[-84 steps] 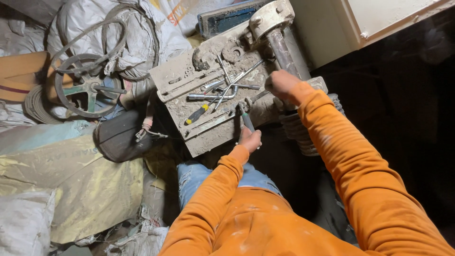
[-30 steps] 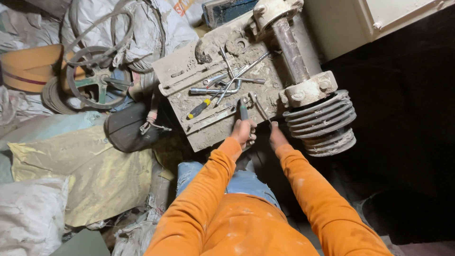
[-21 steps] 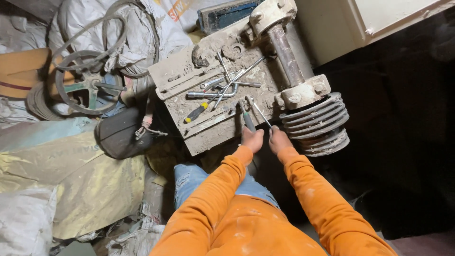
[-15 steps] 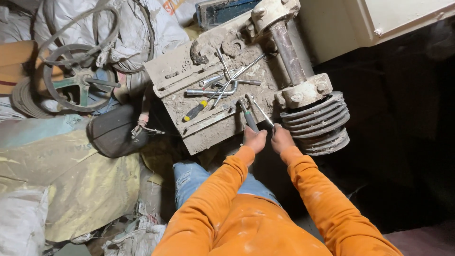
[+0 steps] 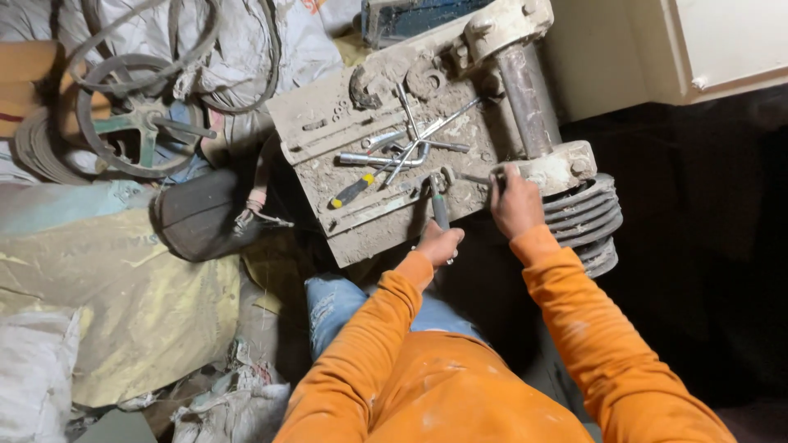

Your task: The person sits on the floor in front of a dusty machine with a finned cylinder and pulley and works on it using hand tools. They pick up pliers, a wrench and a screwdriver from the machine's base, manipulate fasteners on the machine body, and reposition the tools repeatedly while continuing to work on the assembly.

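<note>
On the dusty grey machine plate (image 5: pixel 345 135), near its lower edge, the left hand (image 5: pixel 441 244) is closed around the dark handle of a tool (image 5: pixel 439 205). The tool's head points up onto the plate; what kind of tool it is cannot be made out, since the head is small and caked in dust. The right hand (image 5: pixel 515 201) sits just beside it, to the right, fingers curled and pressed against the pale casting (image 5: pixel 566 164) at the foot of the steel column (image 5: pixel 528 98). Whether those fingers pinch anything small cannot be told from this angle.

Stepped pulley (image 5: pixel 593 221) lies directly right of the right hand, touching the casting, its grooves dark. Higher on the plate lie loose tools: a cross-shaped wrench (image 5: pixel 414 131), a metal socket bar (image 5: pixel 373 158), and a screwdriver with a yellow-and-black handle (image 5: pixel 353 191), all well clear of both hands.

Both sleeves are orange (image 5: pixel 574 328), dusted white. Blue jeans (image 5: pixel 336 303) show below the plate.

Left of the plate: a black bag (image 5: pixel 201 217), a spoked wheel with a belt (image 5: pixel 135 115), yellowish sacking (image 5: pixel 131 303), and white sacks (image 5: pixel 271 49).
</note>
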